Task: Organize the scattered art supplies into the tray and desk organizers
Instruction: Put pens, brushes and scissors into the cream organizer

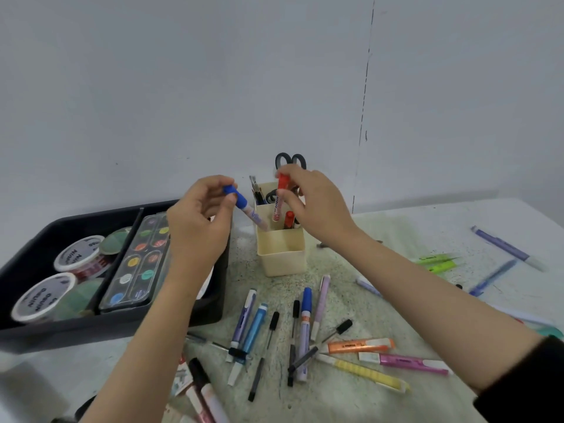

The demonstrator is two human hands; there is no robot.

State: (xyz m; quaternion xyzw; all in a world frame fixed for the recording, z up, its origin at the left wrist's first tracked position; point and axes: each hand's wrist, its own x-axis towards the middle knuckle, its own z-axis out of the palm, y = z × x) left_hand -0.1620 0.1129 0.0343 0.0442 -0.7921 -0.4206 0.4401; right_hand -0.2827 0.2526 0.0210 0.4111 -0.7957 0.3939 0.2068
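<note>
Step in hand: loading markers into the organizer (282,254). Left hand (198,221) pinches the blue marker (244,209) by its cap, tilted, tip inside the middle compartment. Right hand (317,203) pinches the red marker (279,203) by its cap, near upright, over the same compartment. Next, likely: let both drop in, then gather the pens (305,331) scattered on the table (335,401) in front.

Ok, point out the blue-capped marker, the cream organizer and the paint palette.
blue-capped marker (241,201): head view, on its blue cap.
cream organizer (282,260): head view, on its front wall.
paint palette (135,264): head view, on its clear lid.
</note>
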